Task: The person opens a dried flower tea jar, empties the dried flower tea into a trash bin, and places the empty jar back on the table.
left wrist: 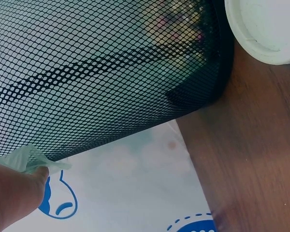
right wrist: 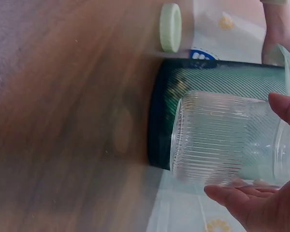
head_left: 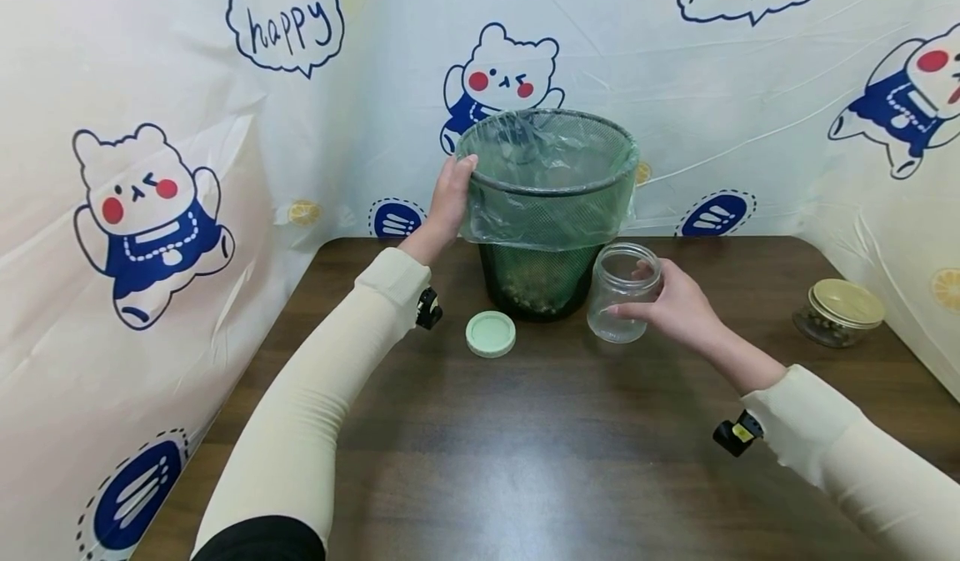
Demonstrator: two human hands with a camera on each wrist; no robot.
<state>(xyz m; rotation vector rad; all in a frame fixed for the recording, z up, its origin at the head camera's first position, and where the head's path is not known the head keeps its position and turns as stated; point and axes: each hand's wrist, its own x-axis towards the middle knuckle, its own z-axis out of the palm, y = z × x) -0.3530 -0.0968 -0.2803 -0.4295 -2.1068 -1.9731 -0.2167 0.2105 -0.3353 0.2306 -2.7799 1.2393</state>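
Bin [head_left: 536, 273]: one, dark mesh, upright on the far part of the table [head_left: 450, 453]; speckled contents show low through the mesh. Liner [head_left: 551, 229]: thin clear plastic, folded over the rim, presumably so that it stays in place.

Left hand [head_left: 450, 196]: gripping the bin's left rim, fingers partly hidden; thumb against the liner's hanging edge in the left wrist view. The hold seems meant to steady the bin.

Jar [head_left: 610, 288]: one, clear, ribbed, uncovered, upright at the bin's near right side. Whether its base touches the table is hard to tell.

Right hand [head_left: 678, 313]: holding the jar from the right, thumb on the near side, fingers behind, a grip that leaves the mouth free.

Green lid [head_left: 491, 334]: one, pale, flat on the table, near and left of the bin, perhaps set aside there.

Small jar [head_left: 825, 325]: gold-lidded, with dark contents, far right, well apart from both hands.

Backdrop [head_left: 622, 11]: printed with bears.
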